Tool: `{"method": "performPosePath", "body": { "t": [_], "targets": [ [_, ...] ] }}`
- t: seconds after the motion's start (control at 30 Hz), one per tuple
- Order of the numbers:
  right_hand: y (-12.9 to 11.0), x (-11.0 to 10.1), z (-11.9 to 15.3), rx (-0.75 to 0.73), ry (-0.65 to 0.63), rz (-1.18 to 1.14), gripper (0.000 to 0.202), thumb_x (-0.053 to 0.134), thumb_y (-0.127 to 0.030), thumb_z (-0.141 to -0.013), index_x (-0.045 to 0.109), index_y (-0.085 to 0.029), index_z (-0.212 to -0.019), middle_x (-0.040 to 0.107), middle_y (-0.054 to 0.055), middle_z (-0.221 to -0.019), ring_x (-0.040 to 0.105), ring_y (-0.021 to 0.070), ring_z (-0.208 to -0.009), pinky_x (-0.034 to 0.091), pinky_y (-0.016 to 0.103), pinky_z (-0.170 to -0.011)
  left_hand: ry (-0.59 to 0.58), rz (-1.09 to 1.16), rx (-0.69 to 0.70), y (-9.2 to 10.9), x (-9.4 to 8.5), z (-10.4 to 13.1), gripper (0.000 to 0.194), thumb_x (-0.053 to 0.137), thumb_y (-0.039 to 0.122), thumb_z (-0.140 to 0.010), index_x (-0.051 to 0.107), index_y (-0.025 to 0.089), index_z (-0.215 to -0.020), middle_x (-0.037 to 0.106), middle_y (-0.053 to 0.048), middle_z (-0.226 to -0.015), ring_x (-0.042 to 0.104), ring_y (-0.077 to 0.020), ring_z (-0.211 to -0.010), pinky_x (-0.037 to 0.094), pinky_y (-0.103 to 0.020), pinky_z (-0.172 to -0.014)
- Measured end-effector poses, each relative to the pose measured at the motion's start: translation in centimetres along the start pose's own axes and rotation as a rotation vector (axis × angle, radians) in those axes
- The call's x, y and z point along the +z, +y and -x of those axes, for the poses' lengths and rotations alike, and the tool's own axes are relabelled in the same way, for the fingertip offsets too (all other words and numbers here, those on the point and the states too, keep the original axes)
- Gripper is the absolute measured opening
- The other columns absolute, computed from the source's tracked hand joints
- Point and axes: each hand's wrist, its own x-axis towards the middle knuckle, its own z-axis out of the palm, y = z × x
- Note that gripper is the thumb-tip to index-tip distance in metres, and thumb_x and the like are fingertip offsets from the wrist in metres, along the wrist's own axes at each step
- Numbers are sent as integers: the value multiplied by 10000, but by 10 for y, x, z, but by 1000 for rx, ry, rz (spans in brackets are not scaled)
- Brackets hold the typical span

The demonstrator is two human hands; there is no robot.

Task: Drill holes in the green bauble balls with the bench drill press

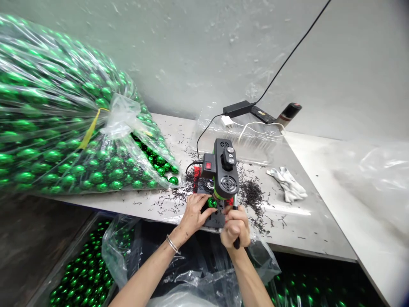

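Observation:
A small black bench drill press [225, 170] with a red switch stands at the front of the table. My left hand [195, 209] pinches a shiny green ball [212, 202] on the black base [214, 220], right under the machine's head. Wrapped around the black-handled lever [236, 207] at the machine's right side is my right hand [236, 227]. The machine's head hides whatever tip meets the ball. Dark shavings [252, 194] lie around the base.
A large clear bag [64, 128] of green balls fills the left, its mouth open on the table. White gloves [287, 184] lie at right. Behind the machine are a clear plastic tray [204, 128], a power adapter [238, 108] and a bottle [289, 113]. Below sit more green balls [84, 268].

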Motion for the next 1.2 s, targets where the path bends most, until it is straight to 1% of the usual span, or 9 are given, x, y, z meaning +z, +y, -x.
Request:
{"method": "performPosePath", "body": {
  "t": [0.13, 0.3, 0.4, 0.5, 0.67, 0.77, 0.87, 1.03, 1.2],
  "targets": [
    [-12, -7, -21, -118, 62, -18, 284, 374, -197, -954, 444, -208, -678, 519, -16, -694, 561, 128, -634, 501, 366, -731, 12, 12, 15, -2, 3, -4, 354, 641, 419, -888, 651, 173, -1141, 692, -125, -1072, 622, -277, -1014, 481, -479, -929],
    [-44, -24, -73, 88, 41, -60, 298, 423, -121, -934, 441, -198, -646, 513, -5, -656, 518, 115, -604, 389, 281, -567, -6, 48, 34, 3, -3, 6, 374, 614, 395, -909, 630, 170, -1207, 685, -146, -1132, 617, -283, -1081, 464, -502, -984],
    [-59, -29, -97, 170, 10, -72, 311, 454, -114, -932, 447, -199, -633, 500, -13, -620, 507, 113, -584, 380, 280, -556, -123, 47, 123, 5, -20, 26, 561, 625, 479, -882, 545, 167, -1341, 626, -180, -1282, 549, -312, -1223, 406, -535, -1061],
    [-62, -27, -100, 149, 42, -71, 326, 460, -116, -929, 446, -199, -614, 489, -19, -595, 502, 113, -566, 371, 280, -542, -205, -13, 196, -2, -46, 34, 826, 621, 621, -823, 390, 166, -1472, 521, -202, -1428, 458, -345, -1332, 321, -573, -1123],
    [-56, -20, -86, 112, 90, -70, 313, 464, -107, -918, 443, -200, -620, 492, -19, -598, 507, 120, -571, 360, 279, -535, 80, -364, -57, -36, -86, -10, 411, 418, 327, -990, 531, 116, -1325, 609, -205, -1295, 528, -318, -1209, 411, -502, -1005],
    [-54, -20, -83, 96, 82, -66, 305, 458, -88, -912, 439, -199, -628, 500, -16, -614, 519, 119, -589, 368, 277, -548, -1, -540, -138, -54, -94, -40, 288, 475, 268, -946, 636, 122, -1135, 673, -192, -1067, 569, -328, -1020, 439, -465, -878],
    [-53, -21, -83, 78, 67, -79, 297, 452, -67, -904, 442, -196, -637, 502, -15, -627, 525, 117, -600, 375, 273, -553, -72, -558, -108, -59, -94, -50, 202, 569, 268, -890, 661, 150, -1026, 678, -131, -874, 569, -302, -915, 423, -423, -844],
    [-52, -21, -82, 55, 73, -83, 293, 448, -37, -891, 452, -192, -642, 498, -20, -622, 522, 111, -596, 376, 265, -544, -87, -513, -83, -54, -96, -46, 235, 485, 253, -949, 622, 163, -1118, 700, -116, -1018, 598, -251, -902, 401, -387, -833],
    [-51, -20, -81, 52, 82, -87, 290, 448, -21, -883, 451, -189, -646, 499, -20, -631, 519, 106, -598, 380, 260, -539, -257, -529, -27, -52, -98, -49, 316, 617, 199, -868, 625, 164, -1182, 716, -125, -1023, 631, -287, -959, 406, -403, -845]
  ]
}}
